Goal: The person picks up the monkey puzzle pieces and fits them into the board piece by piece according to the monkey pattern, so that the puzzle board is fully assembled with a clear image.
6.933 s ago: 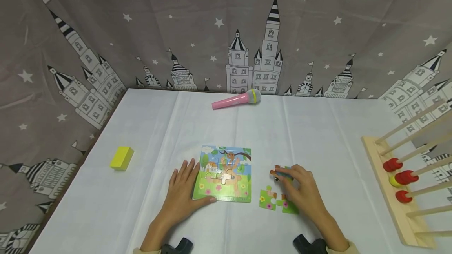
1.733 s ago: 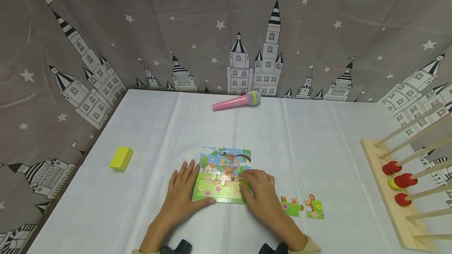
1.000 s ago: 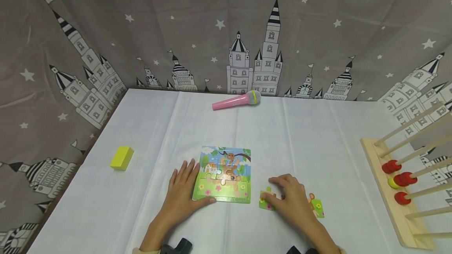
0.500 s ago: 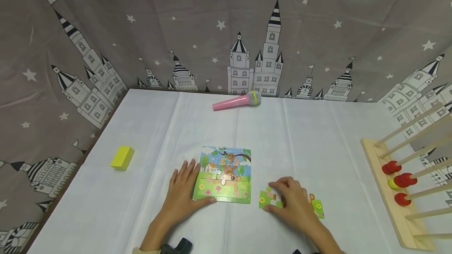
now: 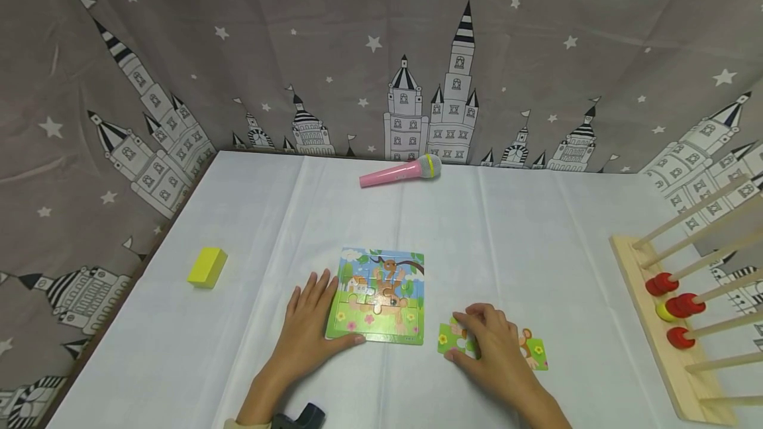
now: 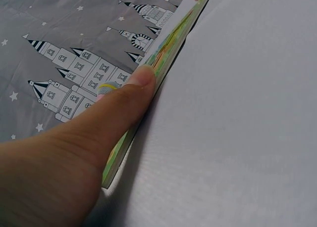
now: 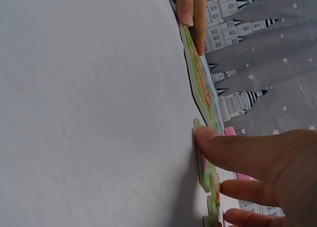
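A square jigsaw board (image 5: 387, 338) with a monkey and garden picture lies flat in the middle of the table. Along its left edge rests my left hand (image 5: 306, 333), fingers straight, thumb touching the near edge. Right of the board, my right hand (image 5: 497, 353) pinches a green flowered puzzle piece (image 5: 448, 339) between thumb and forefinger, low at the cloth. In the right wrist view the thumb (image 7: 218, 145) presses the piece's near edge. Another green piece adjoins it, partly covered by the hand. A third puzzle piece (image 5: 538, 351) shows beyond the knuckles.
A pink toy microphone (image 5: 393, 172) lies at the table's back edge. The yellow block (image 5: 206, 267) sits far left. On the right stands a wooden bead rack (image 5: 673, 349) with slanting rods and red and yellow beads. Grey castle-print cloth (image 5: 334, 32) hangs behind.
My right hand held a piece at the right, then worked at the board's right side. It has since moved back right to the loose pieces. The left hand has stayed put.
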The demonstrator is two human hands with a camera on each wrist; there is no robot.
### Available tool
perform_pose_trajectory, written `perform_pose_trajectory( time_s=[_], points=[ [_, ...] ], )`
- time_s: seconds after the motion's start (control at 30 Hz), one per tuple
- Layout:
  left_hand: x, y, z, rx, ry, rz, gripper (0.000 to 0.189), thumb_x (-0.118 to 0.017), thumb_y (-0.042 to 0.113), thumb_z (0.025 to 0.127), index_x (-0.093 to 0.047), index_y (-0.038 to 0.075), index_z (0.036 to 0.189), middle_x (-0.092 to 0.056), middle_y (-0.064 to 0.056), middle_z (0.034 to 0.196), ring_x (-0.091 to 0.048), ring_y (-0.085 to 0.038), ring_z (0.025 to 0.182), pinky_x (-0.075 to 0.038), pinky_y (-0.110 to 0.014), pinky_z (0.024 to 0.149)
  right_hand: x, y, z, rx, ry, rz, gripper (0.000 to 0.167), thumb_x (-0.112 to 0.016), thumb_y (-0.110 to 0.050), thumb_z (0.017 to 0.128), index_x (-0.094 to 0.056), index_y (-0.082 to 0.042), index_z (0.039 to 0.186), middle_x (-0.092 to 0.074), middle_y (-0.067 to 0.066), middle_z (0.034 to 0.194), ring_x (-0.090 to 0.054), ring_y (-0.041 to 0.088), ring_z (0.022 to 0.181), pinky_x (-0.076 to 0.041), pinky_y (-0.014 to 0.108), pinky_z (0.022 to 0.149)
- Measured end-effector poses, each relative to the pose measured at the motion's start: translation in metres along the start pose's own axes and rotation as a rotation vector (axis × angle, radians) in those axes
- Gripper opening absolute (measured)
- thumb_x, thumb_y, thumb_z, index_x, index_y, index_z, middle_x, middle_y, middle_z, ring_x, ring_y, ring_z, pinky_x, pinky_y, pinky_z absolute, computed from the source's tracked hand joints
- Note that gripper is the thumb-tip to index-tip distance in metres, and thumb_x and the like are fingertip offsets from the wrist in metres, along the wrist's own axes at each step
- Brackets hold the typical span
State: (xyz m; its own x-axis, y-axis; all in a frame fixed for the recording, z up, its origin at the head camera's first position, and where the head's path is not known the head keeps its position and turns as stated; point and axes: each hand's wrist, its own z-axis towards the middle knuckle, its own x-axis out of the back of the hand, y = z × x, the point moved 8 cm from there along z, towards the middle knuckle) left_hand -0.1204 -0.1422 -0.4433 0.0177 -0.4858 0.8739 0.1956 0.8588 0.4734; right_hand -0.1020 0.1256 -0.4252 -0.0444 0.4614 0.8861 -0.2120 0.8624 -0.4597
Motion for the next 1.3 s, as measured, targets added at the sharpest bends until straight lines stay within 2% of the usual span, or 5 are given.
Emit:
perform_pose_trajectory(
  time_s=[0.53,0.83,0.97,1.1,1.3],
  points=[
    [-0.001,-0.002,0.000,-0.004,0.005,0.007,0.103,-0.068,0.063,0.063,-0.031,0.006,0.141,-0.024,-0.011,0.150,-0.015,-0.032,0.140,-0.008,-0.052,0.111,-0.001,-0.001,0.001,-0.030,0.037,0.125,0.054,-0.082,-0.021,0.060,-0.055,-0.013,0.106,-0.053,0.003,0.111,-0.045,0.019,0.101,-0.030,0.036,0.082],
    [-0.002,-0.001,0.000,0.000,0.005,0.003,0.103,-0.068,0.062,0.063,-0.031,0.006,0.141,-0.024,-0.011,0.150,-0.015,-0.032,0.140,-0.008,-0.051,0.111,-0.001,-0.008,-0.002,0.056,0.115,0.147,0.060,-0.083,-0.015,0.057,-0.050,-0.011,0.107,-0.055,-0.006,0.103,-0.047,0.007,0.093,-0.029,0.028,0.086],
    [-0.002,-0.002,0.000,0.001,0.004,0.004,0.103,-0.068,0.062,0.063,-0.031,0.006,0.141,-0.024,-0.011,0.150,-0.015,-0.032,0.140,-0.008,-0.051,0.111,0.000,-0.011,-0.002,0.078,0.149,0.177,0.053,-0.082,-0.012,0.059,-0.052,-0.013,0.103,-0.056,-0.011,0.097,-0.049,0.002,0.086,-0.037,0.025,0.083],
    [-0.002,-0.002,0.000,0.001,0.003,0.007,0.104,-0.068,0.062,0.063,-0.031,0.006,0.141,-0.024,-0.011,0.150,-0.015,-0.032,0.140,-0.008,-0.051,0.111,-0.001,-0.012,-0.001,0.043,0.115,0.275,0.045,-0.079,-0.006,0.064,-0.052,-0.015,0.099,-0.057,-0.014,0.092,-0.058,0.002,0.084,-0.049,0.023,0.077],
    [-0.002,-0.002,0.000,-0.002,0.003,0.011,0.104,-0.068,0.063,0.063,-0.030,0.006,0.141,-0.024,-0.011,0.150,-0.015,-0.031,0.140,-0.008,-0.051,0.111,-0.003,-0.015,-0.001,0.047,0.086,0.344,0.043,-0.076,0.002,0.066,-0.052,-0.014,0.098,-0.060,-0.011,0.088,-0.061,0.002,0.080,-0.052,0.022,0.071]
  ],
)
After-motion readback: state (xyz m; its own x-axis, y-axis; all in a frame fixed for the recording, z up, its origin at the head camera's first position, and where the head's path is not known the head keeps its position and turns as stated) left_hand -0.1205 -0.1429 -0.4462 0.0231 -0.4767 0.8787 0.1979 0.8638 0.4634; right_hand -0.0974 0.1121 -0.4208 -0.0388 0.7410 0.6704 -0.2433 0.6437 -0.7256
